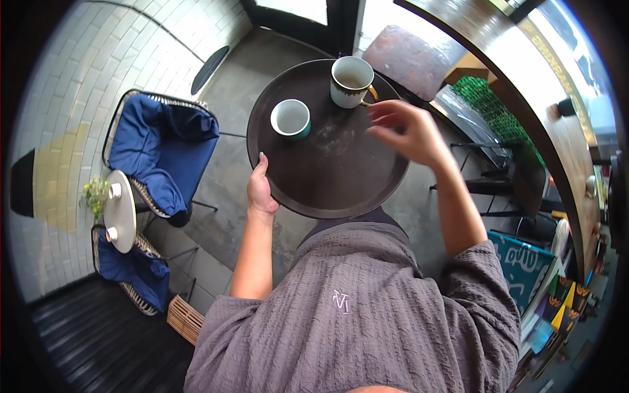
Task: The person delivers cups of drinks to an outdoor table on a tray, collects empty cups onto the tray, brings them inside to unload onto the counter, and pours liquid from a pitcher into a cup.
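Note:
A round dark brown tray (321, 183) is held level in front of my body. My left hand (261, 188) grips its left edge, thumb on top and the other fingers hidden underneath. Two cups stand upright on the tray. The white mug (347, 95) with a gold handle and dark patterned band is near the far rim, with some brownish liquid inside. A smaller cup (291, 120), green outside and white within, stands to its left. My right hand (407, 131) hovers over the tray's right side, just beside the mug handle, fingers loosely curved and apart, holding nothing.
Blue-cushioned chairs (160, 154) and a small round table (119, 213) with cups stand on the left by a white brick wall (85, 98). To the right are a long wooden counter (544, 98), a dark chair (511, 180) and a teal sign (521, 265).

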Demonstrator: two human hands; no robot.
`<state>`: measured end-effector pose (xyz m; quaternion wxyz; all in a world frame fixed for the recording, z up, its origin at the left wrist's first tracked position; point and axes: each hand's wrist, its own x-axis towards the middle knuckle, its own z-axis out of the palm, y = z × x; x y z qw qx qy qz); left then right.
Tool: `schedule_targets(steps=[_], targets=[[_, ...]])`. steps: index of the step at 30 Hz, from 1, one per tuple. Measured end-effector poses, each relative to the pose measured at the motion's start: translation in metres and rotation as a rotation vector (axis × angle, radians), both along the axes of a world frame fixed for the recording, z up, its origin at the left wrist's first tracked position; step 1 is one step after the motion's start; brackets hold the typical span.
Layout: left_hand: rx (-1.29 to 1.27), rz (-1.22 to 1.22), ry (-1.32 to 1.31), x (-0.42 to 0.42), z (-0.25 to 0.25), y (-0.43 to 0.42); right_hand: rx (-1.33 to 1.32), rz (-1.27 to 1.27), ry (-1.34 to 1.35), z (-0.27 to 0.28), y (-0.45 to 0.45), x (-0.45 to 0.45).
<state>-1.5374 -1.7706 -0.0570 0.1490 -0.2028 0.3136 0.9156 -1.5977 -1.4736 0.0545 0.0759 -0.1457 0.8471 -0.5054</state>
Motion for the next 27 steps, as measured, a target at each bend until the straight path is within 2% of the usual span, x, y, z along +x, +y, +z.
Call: schedule_targets(steps=[1, 2, 3, 4, 5, 7, 9, 11, 14, 17, 22, 24, 25, 27], targets=[[0.001, -0.024, 0.005, -0.001, 0.001, 0.005, 0.020, -0.060, 0.061, 0.005, 0.030, 0.000], [-0.014, -0.040, -0.018, -0.001, 0.001, 0.009, -0.111, -0.192, 0.036, -0.004, 0.065, -0.003], [-0.027, -0.054, -0.042, -0.002, 0.001, 0.013, -0.117, -0.315, 0.086, 0.006, 0.090, -0.001], [-0.040, -0.072, -0.043, -0.002, 0.000, 0.019, -0.010, -0.455, 0.194, 0.010, 0.120, -0.001], [-0.039, -0.093, -0.036, -0.004, 0.002, 0.029, -0.098, -0.558, 0.223, 0.004, 0.160, -0.006], [-0.010, -0.152, -0.034, -0.005, 0.010, 0.049, -0.071, -0.711, 0.285, 0.015, 0.221, -0.005], [-0.010, -0.178, -0.029, -0.006, 0.015, 0.074, 0.034, -0.945, 0.336, 0.023, 0.281, -0.006], [-0.008, -0.197, -0.027, -0.005, 0.018, 0.097, 0.017, -1.153, 0.364, 0.031, 0.332, -0.011], [0.042, -0.229, -0.025, 0.002, 0.026, 0.138, 0.240, -1.391, 0.436, 0.056, 0.381, -0.012], [0.020, -0.226, -0.031, 0.013, 0.037, 0.175, 0.409, -1.402, 0.378, 0.055, 0.448, -0.033], [0.002, -0.168, -0.033, 0.035, 0.048, 0.226, 0.460, -1.355, 0.403, 0.037, 0.529, -0.075], [0.006, -0.153, -0.039, 0.043, 0.053, 0.237, 0.617, -1.208, 0.416, 0.039, 0.546, -0.089], [0.008, -0.155, -0.041, 0.046, 0.055, 0.242, 0.615, -1.197, 0.414, 0.038, 0.551, -0.095], [0.014, -0.139, -0.047, 0.050, 0.057, 0.248, 0.365, -1.104, 0.425, 0.038, 0.556, -0.104]])
